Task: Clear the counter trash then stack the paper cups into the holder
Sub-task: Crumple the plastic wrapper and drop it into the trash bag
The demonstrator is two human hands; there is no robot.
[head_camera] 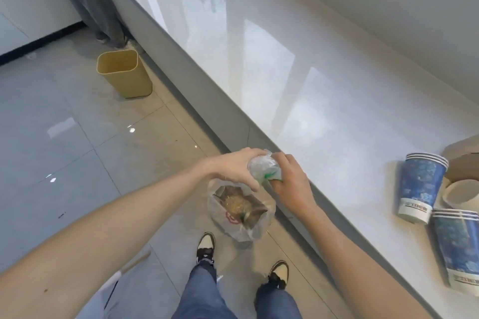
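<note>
My left hand (234, 167) and my right hand (291, 179) both grip a crumpled clear plastic wrapper (263, 168) with green print, held over the counter's front edge. Below my left hand hangs a clear plastic trash bag (241, 211) holding a brown carton with food scraps; it seems to hang from that hand. Two stacks of blue paper cups lie on their sides on the white counter (298, 90) at the right, one stack (420, 186) above the other (458, 248). A tan cardboard cup holder (464, 158) sits at the right edge, partly cut off.
A yellow waste bin (124, 74) stands open on the tiled floor by the counter's base, far left. A roll of tape (460, 193) lies beside the cups. My shoes and jeans (207, 280) show below. A grey curtain (85, 0) hangs in the corner.
</note>
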